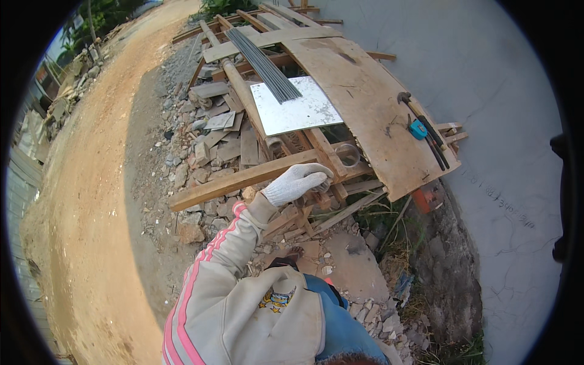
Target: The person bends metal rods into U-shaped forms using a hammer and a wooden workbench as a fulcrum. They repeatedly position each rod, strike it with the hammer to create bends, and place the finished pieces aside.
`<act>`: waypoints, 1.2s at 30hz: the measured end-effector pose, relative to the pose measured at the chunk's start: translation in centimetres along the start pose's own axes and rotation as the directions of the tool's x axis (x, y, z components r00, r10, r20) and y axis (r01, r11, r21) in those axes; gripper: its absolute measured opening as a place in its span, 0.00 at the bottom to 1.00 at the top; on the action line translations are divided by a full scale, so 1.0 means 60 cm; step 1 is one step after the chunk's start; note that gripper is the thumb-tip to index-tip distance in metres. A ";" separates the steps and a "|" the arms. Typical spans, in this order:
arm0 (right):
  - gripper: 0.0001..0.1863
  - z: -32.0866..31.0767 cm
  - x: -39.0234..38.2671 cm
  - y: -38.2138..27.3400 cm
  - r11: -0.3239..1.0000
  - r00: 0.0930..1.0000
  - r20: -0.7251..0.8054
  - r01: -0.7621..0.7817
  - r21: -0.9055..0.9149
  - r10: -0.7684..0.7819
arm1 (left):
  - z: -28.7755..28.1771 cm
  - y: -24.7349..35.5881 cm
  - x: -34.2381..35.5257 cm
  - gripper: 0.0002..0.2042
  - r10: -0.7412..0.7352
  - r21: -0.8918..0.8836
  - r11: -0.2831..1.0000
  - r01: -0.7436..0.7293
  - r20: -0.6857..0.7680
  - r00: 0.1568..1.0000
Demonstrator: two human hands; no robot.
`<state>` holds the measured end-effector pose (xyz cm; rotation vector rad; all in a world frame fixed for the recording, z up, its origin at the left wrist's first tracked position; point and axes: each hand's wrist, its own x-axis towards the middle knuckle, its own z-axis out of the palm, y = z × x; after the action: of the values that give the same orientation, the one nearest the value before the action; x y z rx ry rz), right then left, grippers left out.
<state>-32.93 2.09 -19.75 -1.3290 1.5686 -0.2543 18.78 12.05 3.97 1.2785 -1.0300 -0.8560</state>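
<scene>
My left hand (298, 182), in a white knit glove, reaches over a rough wooden frame with its fingers curled round something small that they mostly hide. Just beyond them a clear container (348, 156) rests among the wooden beams (231, 181). Above lies a white speckled board (292, 112) with a bundle of thin dark rods (261, 64) across it. On the large plywood sheet (359, 103) to the right are a hammer (405, 98), a teal tape measure (418, 129) and dark-handled tools (437, 152). My right hand is out of view.
A rubble pile (204, 140) with broken tiles and stones lies under and left of the timber. A dirt road (94, 201) runs along the left, beside corrugated sheeting (24, 176). A grey plastered wall (505, 158) bounds the right, with weeds (395, 231) near its foot.
</scene>
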 end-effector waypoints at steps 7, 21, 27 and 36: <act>0.23 0.062 0.032 -0.095 0.990 0.994 -0.103 -0.010 0.140 0.025 | -0.391 -0.024 0.320 0.28 0.230 0.592 0.599 0.539 -0.772 0.592; 0.26 0.131 0.115 -0.206 0.977 0.983 -0.135 -0.096 0.192 0.123 | -0.627 -0.104 0.443 0.23 -0.175 0.246 0.423 0.872 -0.922 0.345; 0.28 0.140 0.121 -0.218 0.978 0.986 -0.121 -0.088 0.187 0.111 | -0.656 -0.107 0.439 0.21 -0.171 0.345 0.438 0.830 -0.875 0.453; 0.30 0.113 0.097 -0.181 0.972 0.980 -0.170 -0.069 0.223 0.109 | -0.681 -0.140 0.430 0.22 0.065 0.269 0.642 0.718 -0.952 0.299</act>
<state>-20.23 -3.86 -18.44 -1.0871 1.6945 -0.4873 66.26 0.62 -0.92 2.3211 0.0013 0.1470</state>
